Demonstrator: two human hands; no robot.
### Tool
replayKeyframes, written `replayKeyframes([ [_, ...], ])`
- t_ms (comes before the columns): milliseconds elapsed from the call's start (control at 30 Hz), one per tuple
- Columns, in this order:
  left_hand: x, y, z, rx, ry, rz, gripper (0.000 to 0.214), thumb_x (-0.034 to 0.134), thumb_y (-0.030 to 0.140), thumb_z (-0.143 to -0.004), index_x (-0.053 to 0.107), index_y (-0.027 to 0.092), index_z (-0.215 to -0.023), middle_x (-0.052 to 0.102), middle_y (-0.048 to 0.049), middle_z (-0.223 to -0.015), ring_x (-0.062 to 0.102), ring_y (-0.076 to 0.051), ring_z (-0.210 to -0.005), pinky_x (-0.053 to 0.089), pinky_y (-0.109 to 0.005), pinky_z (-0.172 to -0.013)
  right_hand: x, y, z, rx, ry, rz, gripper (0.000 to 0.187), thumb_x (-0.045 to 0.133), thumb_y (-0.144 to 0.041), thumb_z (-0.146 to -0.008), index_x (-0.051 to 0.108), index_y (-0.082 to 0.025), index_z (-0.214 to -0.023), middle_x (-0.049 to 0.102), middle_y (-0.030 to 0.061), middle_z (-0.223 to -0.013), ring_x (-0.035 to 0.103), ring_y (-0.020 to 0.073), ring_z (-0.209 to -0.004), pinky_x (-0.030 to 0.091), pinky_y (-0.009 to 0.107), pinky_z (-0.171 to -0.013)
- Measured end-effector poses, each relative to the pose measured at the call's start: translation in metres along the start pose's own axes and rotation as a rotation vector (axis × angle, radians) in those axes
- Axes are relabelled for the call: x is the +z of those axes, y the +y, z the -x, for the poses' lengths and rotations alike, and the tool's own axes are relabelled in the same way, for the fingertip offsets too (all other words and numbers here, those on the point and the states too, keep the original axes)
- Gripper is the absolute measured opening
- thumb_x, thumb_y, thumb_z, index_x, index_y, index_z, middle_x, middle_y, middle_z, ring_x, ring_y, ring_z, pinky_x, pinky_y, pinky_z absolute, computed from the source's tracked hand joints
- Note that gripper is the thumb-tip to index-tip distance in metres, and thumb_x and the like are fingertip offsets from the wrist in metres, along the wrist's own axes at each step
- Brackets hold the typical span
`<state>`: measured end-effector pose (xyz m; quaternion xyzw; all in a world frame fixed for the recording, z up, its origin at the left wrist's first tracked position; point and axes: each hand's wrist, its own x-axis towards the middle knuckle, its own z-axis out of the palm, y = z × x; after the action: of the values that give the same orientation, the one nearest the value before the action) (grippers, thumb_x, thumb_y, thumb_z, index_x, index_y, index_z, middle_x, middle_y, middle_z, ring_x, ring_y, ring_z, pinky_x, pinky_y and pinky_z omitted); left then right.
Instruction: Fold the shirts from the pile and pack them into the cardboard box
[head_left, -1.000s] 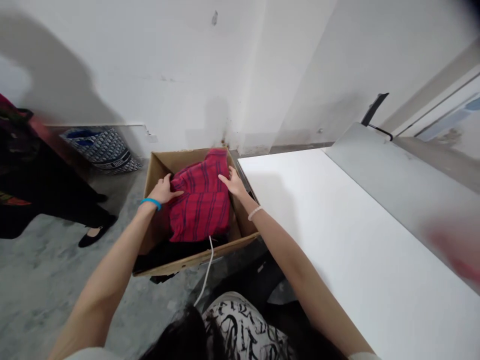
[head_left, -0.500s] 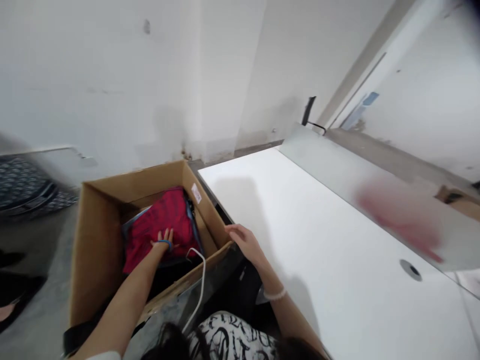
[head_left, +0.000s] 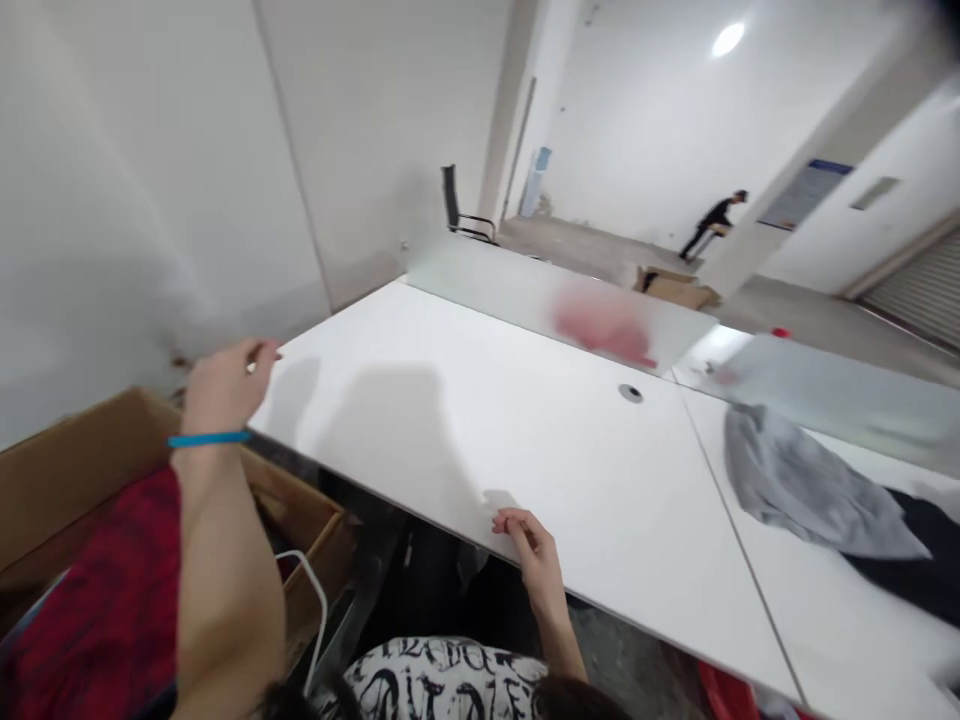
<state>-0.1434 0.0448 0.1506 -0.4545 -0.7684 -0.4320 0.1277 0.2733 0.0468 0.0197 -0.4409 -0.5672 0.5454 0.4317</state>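
Note:
My left hand (head_left: 225, 385) is raised at the left corner of the white table (head_left: 480, 440), above the cardboard box (head_left: 67, 470); its fingers are curled and look empty, though motion blurs them. The red plaid garment (head_left: 105, 620) lies in the box below my forearm. My right hand (head_left: 525, 545) rests on the table's near edge with fingers bent over it, holding nothing. A grey garment (head_left: 802, 485) and a dark garment (head_left: 922, 550) lie on the adjoining table at the right.
A frosted divider panel (head_left: 525, 295) runs along the table's far side, with a red blur behind it. A white cable (head_left: 319, 620) hangs by the box. A black chair (head_left: 457, 205) stands beyond. Another person (head_left: 712, 222) stands far off near cardboard boxes (head_left: 675, 290).
My view swung right from the box to the table. My left hand left the red garment in the box and rose to the table corner. My right hand moved onto the table's near edge.

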Motion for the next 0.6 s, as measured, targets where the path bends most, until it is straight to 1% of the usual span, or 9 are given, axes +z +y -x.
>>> replayKeyframes([
  [67,0.051,0.068,0.012,0.087,-0.094,0.147,0.024,0.046,0.035,-0.088,0.065,0.021,-0.093,0.07,-0.0012,-0.092,0.061,-0.016,-0.068,0.051,-0.032,-0.068,-0.016,-0.003,0.003,-0.015,0.108,-0.016,0.031,0.057,-0.049,-0.083,0.067,-0.02,-0.088,0.068,0.0053,-0.082,0.062,0.02,-0.081,0.047,0.033,-0.081],
  [133,0.104,0.129,0.043,0.258,-0.252,0.298,0.029,0.04,0.034,-0.09,0.063,0.018,-0.097,0.069,-0.0053,-0.101,0.064,-0.018,-0.084,0.051,-0.035,-0.08,-0.033,-0.006,0.007,-0.042,0.21,-0.02,0.031,0.056,-0.048,-0.084,0.066,-0.019,-0.088,0.067,0.0047,-0.082,0.062,0.0196,-0.084,0.046,0.032,-0.083],
  [167,0.128,0.153,0.06,0.374,-0.362,0.314,0.029,0.039,0.033,-0.09,0.063,0.018,-0.098,0.07,-0.0069,-0.102,0.064,-0.019,-0.09,0.047,-0.041,-0.092,-0.042,-0.006,0.009,-0.055,0.259,-0.013,0.03,0.056,-0.047,-0.084,0.066,-0.019,-0.088,0.066,0.0044,-0.082,0.061,0.0192,-0.085,0.046,0.032,-0.083],
  [233,0.167,0.189,0.086,0.629,-0.595,0.304,0.029,0.04,0.032,-0.088,0.062,0.02,-0.102,0.067,-0.0085,-0.111,0.06,-0.023,-0.107,0.031,-0.052,-0.106,-0.058,-0.005,0.015,-0.066,0.349,0.008,0.029,0.054,-0.046,-0.086,0.065,-0.019,-0.089,0.066,0.0042,-0.083,0.06,0.0187,-0.086,0.045,0.031,-0.083],
  [300,0.194,0.213,0.094,0.798,-0.718,0.273,0.029,0.042,0.032,-0.087,0.061,0.021,-0.106,0.063,-0.0089,-0.121,0.052,-0.026,-0.119,0.02,-0.057,-0.11,-0.072,0.0,0.02,-0.062,0.423,0.03,0.028,0.053,-0.045,-0.086,0.065,-0.02,-0.09,0.066,0.0042,-0.085,0.059,0.0186,-0.085,0.045,0.031,-0.082],
  [367,0.212,0.232,0.09,0.844,-0.752,0.285,0.031,0.041,0.031,-0.088,0.06,0.021,-0.109,0.061,-0.0083,-0.125,0.049,-0.025,-0.123,0.019,-0.055,-0.111,-0.083,0.006,0.024,-0.062,0.466,0.059,0.027,0.051,-0.044,-0.087,0.064,-0.02,-0.089,0.066,0.0038,-0.084,0.059,0.0188,-0.084,0.045,0.031,-0.082],
  [467,0.23,0.258,0.091,0.829,-0.823,0.389,0.03,0.04,0.029,-0.089,0.06,0.02,-0.108,0.063,-0.0057,-0.12,0.053,-0.021,-0.117,0.02,-0.049,-0.112,-0.098,0.012,0.023,-0.058,0.488,0.108,0.026,0.049,-0.042,-0.088,0.064,-0.021,-0.089,0.066,0.0036,-0.082,0.06,0.0193,-0.083,0.046,0.032,-0.08],
  [533,0.242,0.267,0.104,0.787,-0.884,0.505,0.027,0.04,0.028,-0.088,0.061,0.02,-0.104,0.065,-0.0046,-0.115,0.057,-0.019,-0.111,0.024,-0.046,-0.112,-0.11,0.012,0.019,-0.045,0.523,0.172,0.026,0.048,-0.041,-0.087,0.064,-0.021,-0.092,0.068,0.0044,-0.087,0.061,0.02,-0.085,0.047,0.033,-0.08],
  [600,0.256,0.27,0.127,0.705,-0.914,0.626,0.026,0.039,0.025,-0.087,0.062,0.02,-0.099,0.067,-0.0049,-0.11,0.059,-0.018,-0.106,0.034,-0.04,-0.106,-0.126,0.009,0.015,-0.049,0.59,0.267,0.027,0.048,-0.04,-0.087,0.065,-0.02,-0.094,0.069,0.0059,-0.094,0.061,0.0209,-0.09,0.046,0.035,-0.082],
])
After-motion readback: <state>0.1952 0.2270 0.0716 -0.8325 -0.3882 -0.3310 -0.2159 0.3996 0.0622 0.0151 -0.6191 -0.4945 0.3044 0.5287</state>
